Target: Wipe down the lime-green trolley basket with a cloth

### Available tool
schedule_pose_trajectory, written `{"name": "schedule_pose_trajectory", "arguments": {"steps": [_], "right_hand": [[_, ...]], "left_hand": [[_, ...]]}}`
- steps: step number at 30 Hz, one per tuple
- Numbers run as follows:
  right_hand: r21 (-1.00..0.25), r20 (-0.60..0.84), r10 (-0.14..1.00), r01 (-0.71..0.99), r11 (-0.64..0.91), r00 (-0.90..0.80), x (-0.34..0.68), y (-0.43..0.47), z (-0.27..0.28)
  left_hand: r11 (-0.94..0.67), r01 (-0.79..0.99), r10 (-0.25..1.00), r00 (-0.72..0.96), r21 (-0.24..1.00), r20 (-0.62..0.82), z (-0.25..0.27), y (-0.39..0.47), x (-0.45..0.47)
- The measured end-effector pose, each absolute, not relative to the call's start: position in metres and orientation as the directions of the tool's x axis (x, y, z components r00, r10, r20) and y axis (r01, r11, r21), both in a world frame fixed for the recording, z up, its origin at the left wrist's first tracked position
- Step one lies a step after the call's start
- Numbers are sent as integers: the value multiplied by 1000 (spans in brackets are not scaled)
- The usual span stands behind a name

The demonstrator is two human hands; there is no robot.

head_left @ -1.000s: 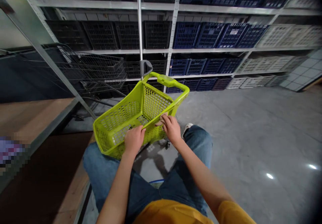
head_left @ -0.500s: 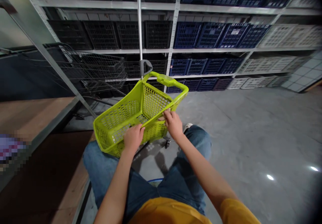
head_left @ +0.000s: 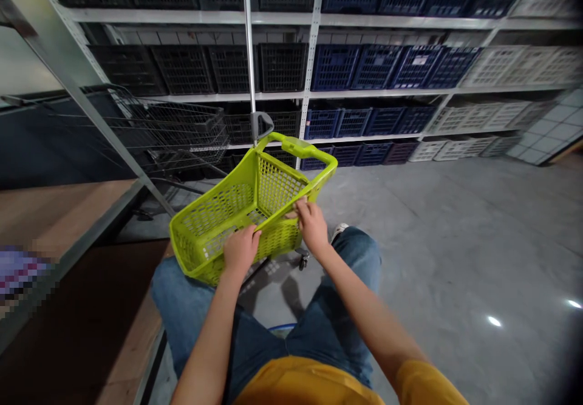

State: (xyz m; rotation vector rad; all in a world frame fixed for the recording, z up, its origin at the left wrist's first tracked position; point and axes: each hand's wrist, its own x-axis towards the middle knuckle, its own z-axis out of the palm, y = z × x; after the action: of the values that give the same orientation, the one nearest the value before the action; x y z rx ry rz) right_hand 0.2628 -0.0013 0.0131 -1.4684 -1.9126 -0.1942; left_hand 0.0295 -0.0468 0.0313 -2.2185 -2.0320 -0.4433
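Note:
A lime-green shopping cart basket (head_left: 228,207) with perforated walls stands tilted in front of my knees, its far end rising to a looped handle (head_left: 298,146). My left hand (head_left: 241,248) is closed over the near rim, fingers curled to the inside. Farther along that same rim, close to the handle, my right hand (head_left: 311,226) presses with bent fingers. Something small and tan shows at its fingertips; I cannot make out what it is. Below the basket a caster wheel (head_left: 303,262) is visible on the floor.
Shelving behind holds black crates (head_left: 182,68), blue crates (head_left: 334,67) and pale crates (head_left: 496,68). A wire shopping cart (head_left: 177,125) stands at the back left. A metal pole (head_left: 250,53) rises behind the basket. Left of me is a wooden shelf (head_left: 68,211); grey floor (head_left: 437,259) lies right.
The view has tilted up slightly, so the shelves sit a little lower. Both hands remain at about the same places on the basket.

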Motion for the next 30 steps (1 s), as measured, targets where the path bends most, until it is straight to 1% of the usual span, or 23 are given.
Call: {"name": "schedule_pose_trajectory", "arguments": {"steps": [3,4,6,9,10,11,12,14,17,18,20,21,24,27,28,29,30], "right_hand": [[-265,565,778,832,488,-276,242,-19,4],[-275,575,765,813,514,-290,242,-21,7],[-315,653,727,797,516,-212,255,-16,25],[-357,806,592,820,447,29,295,10,72],[-367,831,549,828,423,88,308,21,87],[-364,842,529,833,415,105,317,32,98],[-357,845,527,833,423,94,323,42,105],[-337,821,571,812,476,6,318,54,103],[-356,756,644,751,557,-119,276,43,69],[-372,746,653,733,570,-129,256,33,54],[-355,716,656,686,635,-237,218,9,30],[-353,703,664,684,638,-256,203,-1,21],[-265,667,641,684,680,-379,190,-15,14],[-129,628,580,666,735,-519,227,3,29],[-106,632,576,679,726,-518,246,13,37],[-101,656,586,714,692,-475,266,24,45],[-112,688,607,769,630,-397,284,34,54]], "left_hand": [[-109,988,960,75,113,271,33,-46,29],[-111,988,959,77,110,272,33,-46,29],[-115,987,958,81,109,275,33,-47,28],[-113,986,958,77,118,278,31,-48,28],[-113,986,957,75,122,279,30,-48,28],[-113,986,957,74,123,280,29,-48,28],[-112,986,957,74,123,281,28,-48,28],[-109,987,957,72,121,280,27,-48,28],[-108,987,956,70,118,285,27,-47,28],[-111,987,955,74,115,288,28,-47,28],[-114,988,955,81,101,287,29,-47,28],[-114,989,956,84,92,282,29,-47,28],[-111,991,960,86,81,267,30,-47,26],[-124,987,960,95,99,263,30,-46,25],[-123,986,961,92,108,261,30,-46,25],[-122,986,962,88,118,259,29,-45,26],[-120,985,962,84,127,259,29,-45,26]]}}
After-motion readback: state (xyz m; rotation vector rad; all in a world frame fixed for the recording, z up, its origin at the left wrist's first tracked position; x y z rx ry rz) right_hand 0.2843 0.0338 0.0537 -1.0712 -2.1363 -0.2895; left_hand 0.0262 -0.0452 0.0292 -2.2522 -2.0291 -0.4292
